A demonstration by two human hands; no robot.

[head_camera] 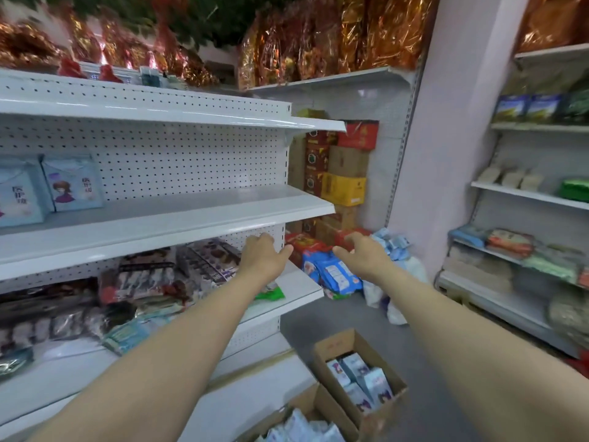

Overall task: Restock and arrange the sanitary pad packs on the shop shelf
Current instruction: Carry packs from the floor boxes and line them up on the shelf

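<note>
Early: two pad packs (71,183) at left of middle shelf (207,212), rest unfilled. Spare packs (363,381) in box (338,346) on floor (344,314). Left hand (264,256), right hand (363,253) relaxed, holding nothing. Blurry blue bundles (331,272) beyond: perhaps pads.

Brightly and evenly lit from overhead, cool white, with no hard shadows. Soft shade only beneath the shelf (178,218) boards, over the goods (137,282) below. Pale glare streaked along the upper shelf lip and across the board's top. Sparkle on the foil (376,30) up high. Smeared throughout by motion, worst at top left and down the left edge, with print on the packs (73,186) barely legible. Strongly bowed by the wide lens, with curved shelf lines and forearms (159,362) swollen toward the bottom corners. Soft, too, around the box (360,346) at the bottom.
</note>
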